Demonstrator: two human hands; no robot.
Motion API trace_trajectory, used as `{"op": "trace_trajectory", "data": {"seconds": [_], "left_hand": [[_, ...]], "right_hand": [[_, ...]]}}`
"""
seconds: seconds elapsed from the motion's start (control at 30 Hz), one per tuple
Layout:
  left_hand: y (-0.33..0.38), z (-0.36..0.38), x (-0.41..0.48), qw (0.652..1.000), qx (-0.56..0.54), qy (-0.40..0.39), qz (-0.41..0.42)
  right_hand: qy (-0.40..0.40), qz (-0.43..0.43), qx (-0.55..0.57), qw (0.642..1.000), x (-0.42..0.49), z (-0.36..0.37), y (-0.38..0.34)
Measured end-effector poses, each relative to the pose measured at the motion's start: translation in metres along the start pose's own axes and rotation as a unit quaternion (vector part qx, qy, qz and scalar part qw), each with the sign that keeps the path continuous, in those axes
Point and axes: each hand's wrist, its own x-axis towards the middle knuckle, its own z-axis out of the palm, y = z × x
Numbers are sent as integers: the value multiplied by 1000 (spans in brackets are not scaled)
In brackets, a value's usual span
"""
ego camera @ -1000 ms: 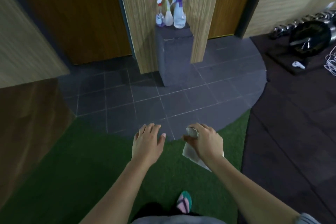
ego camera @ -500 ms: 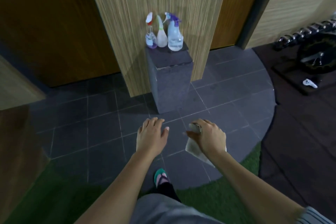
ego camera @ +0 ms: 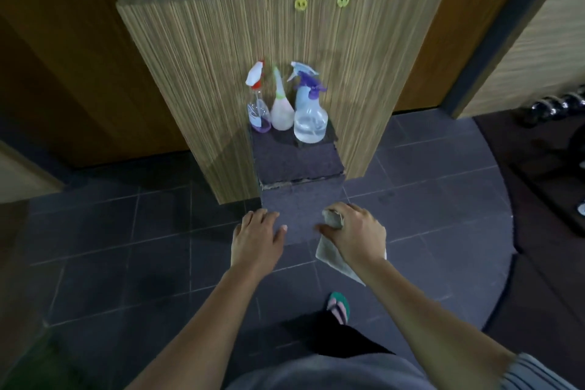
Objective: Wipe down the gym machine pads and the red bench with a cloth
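Note:
My right hand (ego camera: pixel 354 234) grips a pale grey cloth (ego camera: pixel 332 255), which hangs below the fist. My left hand (ego camera: pixel 256 236) is held out flat beside it, fingers apart, holding nothing. Both hands hover in front of a dark block-shaped stand (ego camera: pixel 297 165). On the stand's far end stand three spray bottles: a red-capped one (ego camera: pixel 258 104), a slim pale one (ego camera: pixel 281 108) and a clear one with a purple trigger (ego camera: pixel 309 117). No gym machine pads or red bench are in view.
A wood-striped pillar (ego camera: pixel 202 73) rises behind the stand, between brown doors. Dark floor tiles (ego camera: pixel 126 247) lie underfoot, and my sandalled foot (ego camera: pixel 338 307) shows below. Dumbbells (ego camera: pixel 550 108) and black rubber matting (ego camera: pixel 544 231) lie at the right.
I have walked forward off the green turf onto the tiles. The stand and bottles are now much closer, just beyond my hands. The cloth stays in my right hand.

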Motion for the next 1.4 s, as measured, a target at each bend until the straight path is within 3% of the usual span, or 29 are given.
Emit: {"op": "trace_trajectory", "data": {"seconds": [0.3,0.57,0.87,1.23,1.4], "left_hand": [[42,7,97,994,-38,13,-106],[34,10,180,994,-20,7,-107],[3,27,252,995,-7,13,-95],[-25,106,303,995,-9,9,-104],[-37,126,308,993,-6,34,-112]], "right_hand": [[-11,-97,15,995,145,2,36],[-10,-125,-21,992,230,48,51],[-36,-142,-60,987,285,108,52],[-71,-188,-62,978,319,192,86],[-30,-200,-65,977,319,219,103]]}}
